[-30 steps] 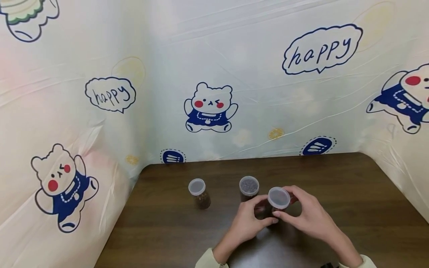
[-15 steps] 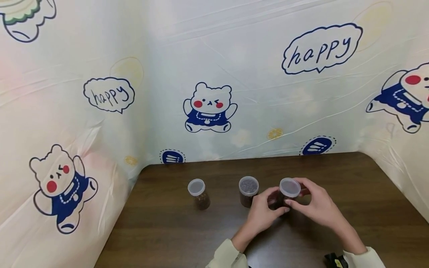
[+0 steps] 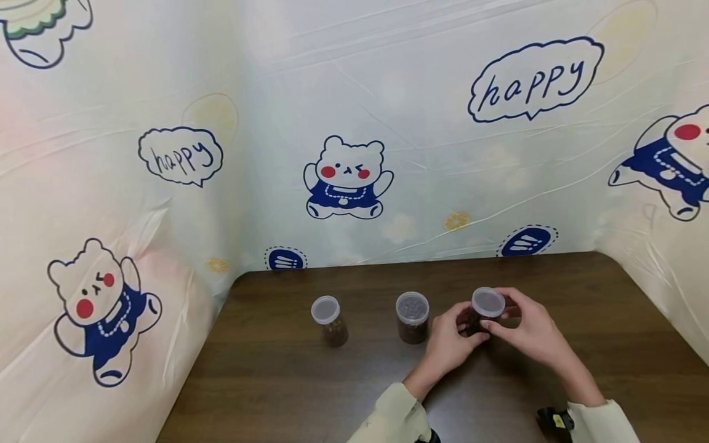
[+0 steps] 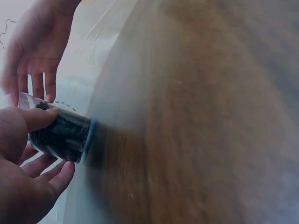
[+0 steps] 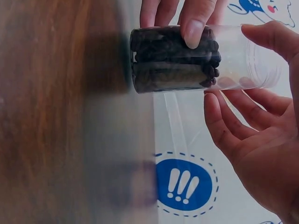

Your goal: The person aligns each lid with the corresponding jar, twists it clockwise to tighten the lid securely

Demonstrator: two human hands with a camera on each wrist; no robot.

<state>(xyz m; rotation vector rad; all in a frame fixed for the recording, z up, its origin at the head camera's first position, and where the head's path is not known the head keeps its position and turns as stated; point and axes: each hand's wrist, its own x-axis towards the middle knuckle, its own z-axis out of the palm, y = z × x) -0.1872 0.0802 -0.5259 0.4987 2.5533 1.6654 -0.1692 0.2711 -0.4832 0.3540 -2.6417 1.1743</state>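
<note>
Both hands hold a clear plastic jar (image 3: 488, 301) with a translucent lid at the right of the table. In the right wrist view, dark bean-like pieces fill the jar (image 5: 170, 74) to over half its height. My left hand (image 3: 450, 337) grips the lower part between thumb and fingers. Higher up, near the lid, my right hand (image 3: 533, 325) holds it with thumb and fingers around it. The jar stands upright, its base at or just over the tabletop; I cannot tell which. Left of my hands stands a similar jar (image 3: 412, 317) with dark contents.
A third lidded jar (image 3: 330, 323), holding brownish contents, stands farther left on the dark wooden table (image 3: 288, 387). A printed cloth (image 3: 426, 184) with bears and "happy" bubbles encloses the table at the back and sides.
Both hands have carried the held jar rightward and toward the back of the table, away from the middle jar. The other two jars have stayed in place.
</note>
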